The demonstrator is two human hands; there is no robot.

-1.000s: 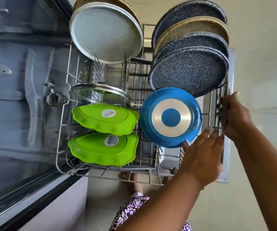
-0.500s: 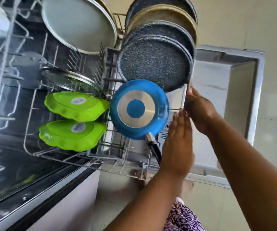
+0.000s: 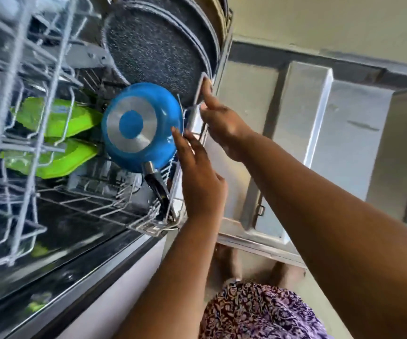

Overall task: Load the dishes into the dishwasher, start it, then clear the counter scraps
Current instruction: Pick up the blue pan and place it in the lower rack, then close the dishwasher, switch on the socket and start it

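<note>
The dishwasher's lower rack sits partly inside the machine. It holds a blue frying pan standing on edge with its black handle pointing down, two green dishes and several dark speckled plates. My left hand lies flat against the rack's front edge beside the pan, fingers straight. Higher up, my right hand has its fingers and thumb on the rack's front bar.
The upper wire rack crosses the left of the view, in front of the green dishes. The open steel door lies to the right. My bare feet and patterned skirt are below the door's edge.
The lower rack has slid further into the dishwasher with both hands on its front. More of the door's inner face shows, and the upper rack has come into view.
</note>
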